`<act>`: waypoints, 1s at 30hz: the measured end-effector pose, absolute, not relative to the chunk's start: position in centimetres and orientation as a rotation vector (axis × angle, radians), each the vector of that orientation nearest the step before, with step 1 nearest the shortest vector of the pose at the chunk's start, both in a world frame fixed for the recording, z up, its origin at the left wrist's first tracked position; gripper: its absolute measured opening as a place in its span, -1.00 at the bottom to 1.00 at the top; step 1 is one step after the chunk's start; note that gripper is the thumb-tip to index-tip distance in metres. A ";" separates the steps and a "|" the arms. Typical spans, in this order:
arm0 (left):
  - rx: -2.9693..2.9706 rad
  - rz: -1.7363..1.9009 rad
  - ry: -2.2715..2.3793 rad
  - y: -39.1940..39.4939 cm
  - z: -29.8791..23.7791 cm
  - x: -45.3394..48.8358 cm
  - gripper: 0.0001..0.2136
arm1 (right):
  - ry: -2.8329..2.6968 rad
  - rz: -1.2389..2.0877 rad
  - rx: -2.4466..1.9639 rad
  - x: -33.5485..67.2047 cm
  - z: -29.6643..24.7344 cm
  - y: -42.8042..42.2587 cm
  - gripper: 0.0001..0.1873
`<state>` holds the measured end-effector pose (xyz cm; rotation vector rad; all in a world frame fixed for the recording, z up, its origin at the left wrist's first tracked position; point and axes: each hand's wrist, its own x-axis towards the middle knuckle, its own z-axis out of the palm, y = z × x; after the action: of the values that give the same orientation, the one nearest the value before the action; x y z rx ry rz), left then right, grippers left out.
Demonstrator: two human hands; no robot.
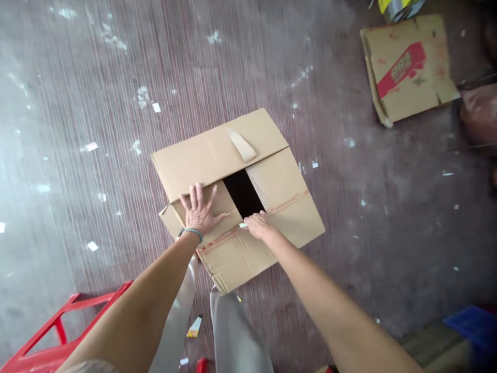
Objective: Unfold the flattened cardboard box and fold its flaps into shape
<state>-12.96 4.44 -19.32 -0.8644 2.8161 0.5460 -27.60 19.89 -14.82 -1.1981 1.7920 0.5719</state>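
Left hand (200, 210) lies spread flat on a flap of the brown cardboard box (236, 197) on the floor; right hand (259, 225), fingers curled, presses beside the dark gap, whose contents cannot be seen

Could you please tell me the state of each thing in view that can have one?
cardboard box: on the floor, top flaps partly folded in, a dark gap left open.
left hand: flat, fingers spread, pressing a flap.
right hand: on the flap edge by the gap, holding a small whitish item.
second carton: flattened on the floor.
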 end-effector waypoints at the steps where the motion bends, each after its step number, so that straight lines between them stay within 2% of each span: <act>1: -0.660 0.597 2.871 4.4 -19.6 -12.7 -0.18 | 1.786 0.591 -1.191 -27.4 -14.6 19.7 -0.67; 3: -0.224 0.691 2.915 4.3 -20.3 -12.1 -0.35 | 1.770 0.617 -1.195 -27.1 -14.1 19.3 -0.71; 6: 0.019 0.753 2.899 4.3 -21.3 -11.7 -0.39 | 1.731 0.635 -1.206 -26.7 -14.0 18.8 -0.70; 13: -0.142 0.776 2.806 4.7 -22.6 -12.3 -0.34 | 1.683 0.615 -1.288 -26.9 -14.7 19.0 -0.68; 20: -0.115 0.782 2.783 4.3 -21.7 -12.9 -0.36 | 1.757 0.425 -1.461 -27.3 -12.9 21.4 -0.70; 25: -0.543 0.545 2.343 3.7 -23.5 -11.7 -0.44 | 1.787 0.203 -1.554 -26.2 -8.7 26.0 -0.79; 26: -0.547 0.580 2.318 4.3 -24.2 -11.5 -0.42 | 1.788 0.135 -1.580 -25.9 -8.0 27.1 -0.82; 28: -0.630 0.873 2.291 6.3 -25.2 -11.3 -0.47 | 1.798 0.072 -1.601 -25.8 -7.3 28.5 -0.85; 30: -0.762 1.088 2.098 8.5 -25.0 -11.6 -0.46 | 1.794 0.080 -1.606 -26.6 -7.4 28.4 -0.85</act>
<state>-11.64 8.50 -24.97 -0.7616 2.0975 1.0882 -26.64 28.42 -7.37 -1.6063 1.7939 0.0796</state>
